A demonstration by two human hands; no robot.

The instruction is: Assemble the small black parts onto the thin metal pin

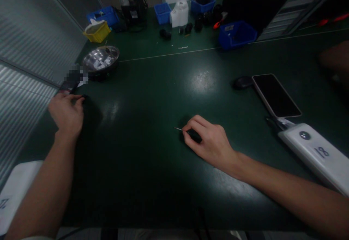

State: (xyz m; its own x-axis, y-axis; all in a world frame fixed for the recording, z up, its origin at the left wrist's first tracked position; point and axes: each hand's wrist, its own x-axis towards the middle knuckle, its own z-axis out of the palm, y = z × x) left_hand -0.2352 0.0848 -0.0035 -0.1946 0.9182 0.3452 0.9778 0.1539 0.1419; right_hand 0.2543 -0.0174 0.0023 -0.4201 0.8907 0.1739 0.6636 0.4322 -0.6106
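Observation:
My right hand (211,142) rests low over the middle of the green table, fingers wrapped round a dark-handled tool (194,135) with a thin metal tip that points left. Far to the left, my left hand (67,111) is closed in a pinch. A small dark piece (85,96) shows at its fingertips, too dim to name. Just beyond that hand lies a dark object (71,82), partly blurred out. A metal bowl (116,55) with white scraps or packets in it stands farther back.
On the right are a phone (276,94), a black rounded object (242,82) and a white device (321,152) marked 8. Another white device (20,182) sits at lower left. Blue bins (237,36) and a yellow bin (97,32) line the back. A person's arm (336,58) shows at right.

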